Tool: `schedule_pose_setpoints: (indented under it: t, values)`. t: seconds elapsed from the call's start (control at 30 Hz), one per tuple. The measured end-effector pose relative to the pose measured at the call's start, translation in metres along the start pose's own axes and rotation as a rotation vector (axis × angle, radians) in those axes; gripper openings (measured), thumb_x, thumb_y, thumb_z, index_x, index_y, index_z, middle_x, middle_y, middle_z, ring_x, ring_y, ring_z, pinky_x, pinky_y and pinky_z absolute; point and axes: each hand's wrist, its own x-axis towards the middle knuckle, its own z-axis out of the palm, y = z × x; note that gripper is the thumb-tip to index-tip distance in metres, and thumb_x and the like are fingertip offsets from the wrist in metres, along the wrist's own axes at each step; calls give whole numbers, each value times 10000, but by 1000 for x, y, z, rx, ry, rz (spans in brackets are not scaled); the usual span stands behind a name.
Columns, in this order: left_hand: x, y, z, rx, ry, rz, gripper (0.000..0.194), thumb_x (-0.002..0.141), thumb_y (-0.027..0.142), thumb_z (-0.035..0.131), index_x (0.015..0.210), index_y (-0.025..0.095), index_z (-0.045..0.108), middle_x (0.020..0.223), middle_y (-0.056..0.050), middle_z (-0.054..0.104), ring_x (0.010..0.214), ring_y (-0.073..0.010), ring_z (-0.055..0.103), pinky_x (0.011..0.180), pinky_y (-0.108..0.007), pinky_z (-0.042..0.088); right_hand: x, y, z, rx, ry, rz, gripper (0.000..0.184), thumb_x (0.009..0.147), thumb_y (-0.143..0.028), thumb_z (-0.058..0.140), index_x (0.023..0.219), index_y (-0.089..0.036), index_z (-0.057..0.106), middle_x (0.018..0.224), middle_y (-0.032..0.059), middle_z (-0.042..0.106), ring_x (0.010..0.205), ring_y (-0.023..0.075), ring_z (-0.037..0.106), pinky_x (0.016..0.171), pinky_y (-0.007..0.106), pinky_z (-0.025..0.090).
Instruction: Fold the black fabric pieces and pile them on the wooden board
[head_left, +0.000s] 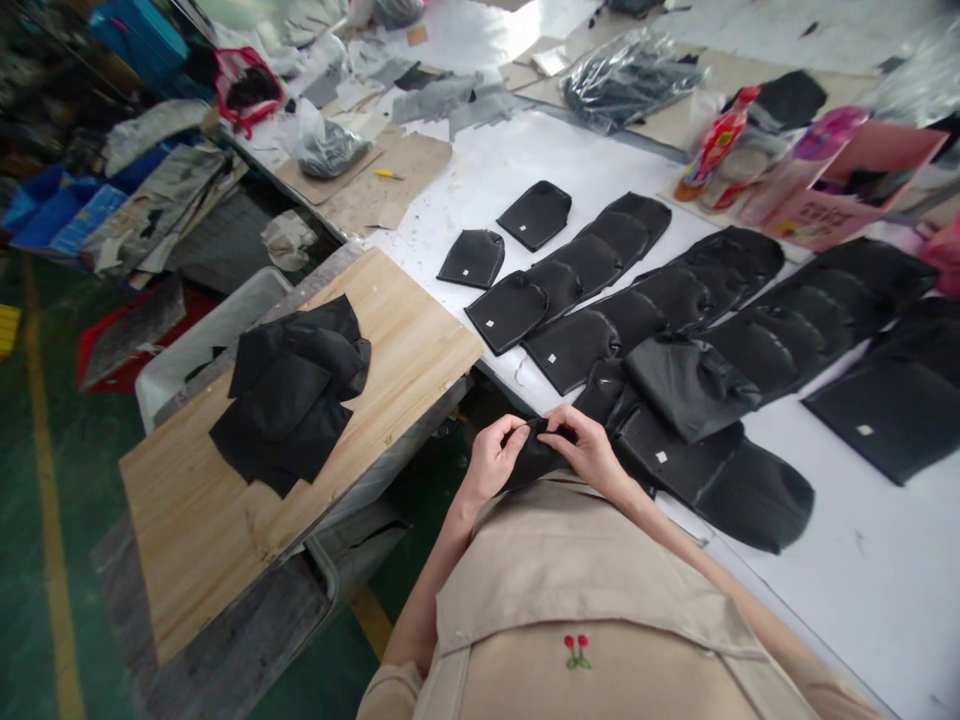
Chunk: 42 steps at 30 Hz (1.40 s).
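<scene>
Close to my body, at the table's near edge, my left hand and my right hand pinch the upper edge of a black fabric piece. Their fingertips are a short way apart on it, and its lower part is hidden by my apron. Just right of my right hand, more black pieces lie overlapping, one of them folded on top of a longer piece with a small white tag. Rows of similar black pieces stretch away over the white table.
On the left, a wooden board carries a pile of black fabric. Grey bins stand beneath it. Farther back are a drink bottle, a pink box, plastic-bagged material and a yellow cutter on cardboard.
</scene>
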Motion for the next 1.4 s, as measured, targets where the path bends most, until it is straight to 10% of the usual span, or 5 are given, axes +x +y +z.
schedule_pose_setpoints:
  t: [0.6, 0.93, 1.4]
  values:
    - [4, -4, 16, -152, 98, -170, 196, 802, 305, 647, 710, 144, 584, 660, 23, 559, 604, -90, 469, 575, -204, 378, -2, 2, -11, -177, -170, -206, 95, 931, -195, 567, 850, -227, 603, 1027, 60, 585, 918, 177, 604, 803, 299, 482]
    - [3, -4, 26, -104, 149, -180, 144, 772, 263, 620, 684, 153, 590, 630, 25, 554, 577, -91, 458, 553, -204, 370, 0, 4, -11, 91, -85, 202, 144, 831, -318, 690, 876, -207, 609, 802, 2, 617, 740, 165, 596, 696, 291, 484]
    - [-1, -1, 34, -84, 94, -186, 146, 777, 266, 598, 684, 154, 600, 657, 12, 584, 618, -111, 500, 599, -218, 400, -2, 0, -6, 274, 14, 381, 217, 687, -227, 682, 881, -174, 598, 789, 10, 630, 715, 144, 600, 695, 285, 485]
